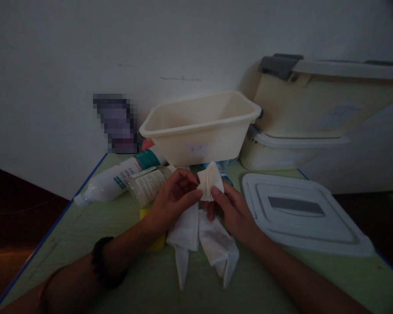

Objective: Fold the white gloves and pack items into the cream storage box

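Observation:
Between both hands, near the middle of the table, is a small cream-white piece of cloth (211,181) with creases running down its centre. My left hand (177,192) pinches its left edge, thumb pointing right. My right hand (231,203) grips its lower right side with the thumb on top. Below the hands, two longer white cloth pieces with pointed ends, one on the left (186,231) and one on the right (218,240), extend over the table. Whether they join the held piece is hidden by my fingers. A yellow object (157,244) shows partly under my left wrist.
Behind my hands stands a cream plastic tub (199,144). A white bottle (114,181) and a clear labelled bottle (149,183) lie to the left. Right of my hands is a grey-white lid (294,231). Stacked lidded boxes (314,109) stand at the back right, near the wall.

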Action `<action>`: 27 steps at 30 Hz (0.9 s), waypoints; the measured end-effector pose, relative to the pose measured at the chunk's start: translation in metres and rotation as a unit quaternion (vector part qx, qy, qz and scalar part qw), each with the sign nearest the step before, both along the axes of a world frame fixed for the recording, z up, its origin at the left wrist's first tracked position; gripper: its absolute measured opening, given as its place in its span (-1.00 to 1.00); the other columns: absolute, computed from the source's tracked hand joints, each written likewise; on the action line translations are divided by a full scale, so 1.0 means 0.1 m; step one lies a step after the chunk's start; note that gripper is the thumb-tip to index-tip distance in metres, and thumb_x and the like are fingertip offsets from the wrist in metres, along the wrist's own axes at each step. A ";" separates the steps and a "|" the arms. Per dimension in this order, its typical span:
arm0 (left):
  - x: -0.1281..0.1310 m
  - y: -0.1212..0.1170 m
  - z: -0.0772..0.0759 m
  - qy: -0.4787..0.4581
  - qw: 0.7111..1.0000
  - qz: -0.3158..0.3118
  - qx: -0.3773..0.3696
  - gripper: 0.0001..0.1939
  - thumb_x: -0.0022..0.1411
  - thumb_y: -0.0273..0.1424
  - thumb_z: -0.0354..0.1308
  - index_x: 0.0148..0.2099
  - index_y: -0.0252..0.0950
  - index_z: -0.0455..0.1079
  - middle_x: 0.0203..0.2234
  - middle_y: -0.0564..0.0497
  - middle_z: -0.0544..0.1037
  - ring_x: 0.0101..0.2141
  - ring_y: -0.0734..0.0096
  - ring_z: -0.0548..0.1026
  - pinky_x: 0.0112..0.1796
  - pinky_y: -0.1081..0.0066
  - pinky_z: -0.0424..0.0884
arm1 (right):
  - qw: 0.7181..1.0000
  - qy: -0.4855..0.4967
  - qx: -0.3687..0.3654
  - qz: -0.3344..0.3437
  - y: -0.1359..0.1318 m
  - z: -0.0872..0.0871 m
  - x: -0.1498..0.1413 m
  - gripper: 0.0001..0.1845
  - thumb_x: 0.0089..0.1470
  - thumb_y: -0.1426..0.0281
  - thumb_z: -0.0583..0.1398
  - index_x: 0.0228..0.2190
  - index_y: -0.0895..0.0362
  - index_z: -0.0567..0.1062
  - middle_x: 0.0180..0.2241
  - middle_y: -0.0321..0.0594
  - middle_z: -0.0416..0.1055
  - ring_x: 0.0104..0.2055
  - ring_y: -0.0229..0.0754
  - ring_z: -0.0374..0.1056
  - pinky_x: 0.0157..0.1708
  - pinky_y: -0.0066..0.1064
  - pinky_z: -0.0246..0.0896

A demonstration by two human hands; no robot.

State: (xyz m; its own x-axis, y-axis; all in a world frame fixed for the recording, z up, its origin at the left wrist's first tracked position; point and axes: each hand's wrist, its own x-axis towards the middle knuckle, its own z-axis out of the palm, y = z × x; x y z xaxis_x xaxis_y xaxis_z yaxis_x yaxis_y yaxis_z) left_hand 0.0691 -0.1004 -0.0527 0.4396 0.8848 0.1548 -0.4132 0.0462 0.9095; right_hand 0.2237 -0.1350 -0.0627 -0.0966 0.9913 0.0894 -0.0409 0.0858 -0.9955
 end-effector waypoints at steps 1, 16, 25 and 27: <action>0.00 0.00 0.00 0.000 1.000 -0.005 0.001 -0.78 0.08 -0.48 0.27 -0.26 -0.28 0.27 -0.41 0.12 0.46 -0.42 0.54 0.47 -0.33 0.49 0.41 | 1.000 0.006 -0.001 0.001 0.00 0.00 0.00 -0.63 0.18 0.10 0.09 -0.37 0.17 0.38 -0.56 -0.35 0.37 -0.63 -0.40 0.26 -0.61 -0.52 0.15; 0.04 0.03 0.06 0.049 0.997 0.043 -0.029 -0.78 0.08 -0.50 0.27 -0.28 -0.30 0.27 -0.48 0.11 0.54 -0.49 0.56 0.50 -0.39 0.53 0.43 | 1.000 0.000 0.016 0.013 -0.02 -0.01 0.03 -0.67 0.18 0.11 0.10 -0.33 0.14 0.41 -0.50 -0.34 0.40 -0.60 -0.41 0.28 -0.61 -0.53 0.17; 0.03 0.01 0.03 0.096 0.991 0.097 -0.003 -0.88 0.09 -0.42 0.27 -0.35 -0.32 0.38 -0.50 0.12 0.46 -0.48 0.58 0.43 -0.40 0.54 0.38 | 0.997 -0.058 0.033 -0.032 -0.01 0.01 0.01 -0.68 0.21 0.14 0.08 -0.40 0.13 0.36 -0.57 -0.37 0.38 -0.64 -0.42 0.26 -0.65 -0.56 0.13; 0.03 0.01 0.03 0.090 0.992 0.093 -0.001 -0.91 0.10 -0.42 0.25 -0.33 -0.31 0.41 -0.49 0.12 0.47 -0.48 0.58 0.43 -0.39 0.53 0.38 | 0.997 -0.058 0.031 -0.036 -0.01 0.01 0.01 -0.69 0.21 0.14 0.07 -0.39 0.13 0.35 -0.54 -0.36 0.39 -0.64 -0.42 0.27 -0.66 -0.55 0.14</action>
